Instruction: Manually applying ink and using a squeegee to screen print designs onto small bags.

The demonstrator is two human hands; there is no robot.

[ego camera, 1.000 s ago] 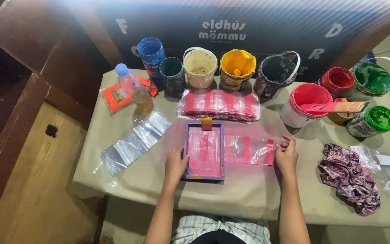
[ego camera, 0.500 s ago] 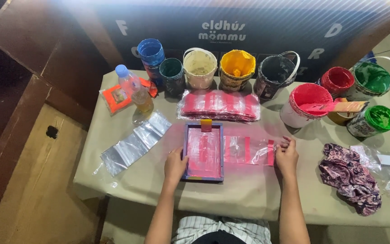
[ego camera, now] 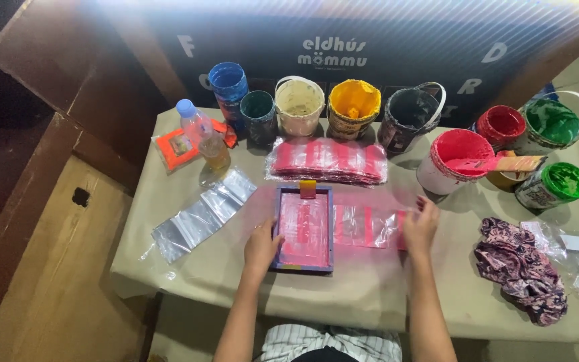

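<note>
The left hand lay flat, holding down the near-left edge of the small printing frame on the worktop. The right hand pressed its fingers on the clear printed bag just right of the frame, grip not closed on anything. Wet pink ink could smear if either hand slid; the red paint pot stood near beyond the right hand and might be knocked.

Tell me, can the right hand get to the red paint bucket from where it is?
Probably yes. The right hand rests on a clear plastic bag, and only bare table lies between it and the red paint bucket.
</note>
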